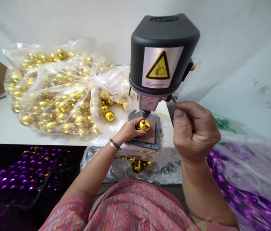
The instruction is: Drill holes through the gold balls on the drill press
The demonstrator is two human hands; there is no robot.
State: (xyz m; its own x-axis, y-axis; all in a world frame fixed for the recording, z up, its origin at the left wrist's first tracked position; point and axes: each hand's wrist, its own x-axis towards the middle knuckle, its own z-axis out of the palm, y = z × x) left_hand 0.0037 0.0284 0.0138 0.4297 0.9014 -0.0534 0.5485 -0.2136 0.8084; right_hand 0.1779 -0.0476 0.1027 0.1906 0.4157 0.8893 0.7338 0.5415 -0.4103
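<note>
While my left hand (128, 131) closes thumb and fingers on the gold ball (143, 125), it holds that ball seated on the brown pad (151, 137), which lies on the dark base plate (158, 142). Directly above the ball, the chuck (146, 113) hangs beneath the black drill head (164, 41); its tip appears to meet the ball's top. Just right of this grip, my right hand (195, 131) is clenched in a fist around the lever (193, 126), of which I see only a sliver of red. Left of the ball, loose gold balls (110, 116) spill from a clear bag (61, 93). Nearer me, below the plate, a second bag (137, 166) holds a few more. Purple beads (27, 173) lie far left.
</note>
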